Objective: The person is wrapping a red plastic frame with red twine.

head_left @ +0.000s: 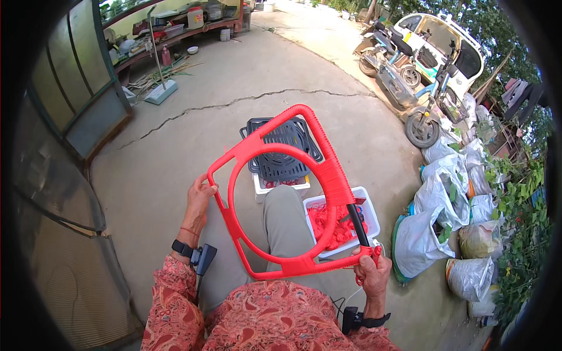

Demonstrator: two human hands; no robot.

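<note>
Over my lap I hold a squarish frame [336, 181] with a round inner ring, closely wrapped in red cord. One stretch of black tube [357, 225] on its right side is bare. My left hand [199, 199] grips the frame's left edge, fingers closed on it. At the lower right corner my right hand [373, 275] is closed round the frame, with a small bunch of red cord [376, 253] at its fingers. Behind the bare tube stands a white tub [374, 216] of loose red cord [319, 222].
Black slotted plastic panels [285, 167] rest on a white box [258, 190] ahead of my knee. White sacks [421, 243] line the right side, below parked electric bikes [422, 126]. At left are a scale [161, 92], a door [96, 120] and a loaded shelf [175, 40].
</note>
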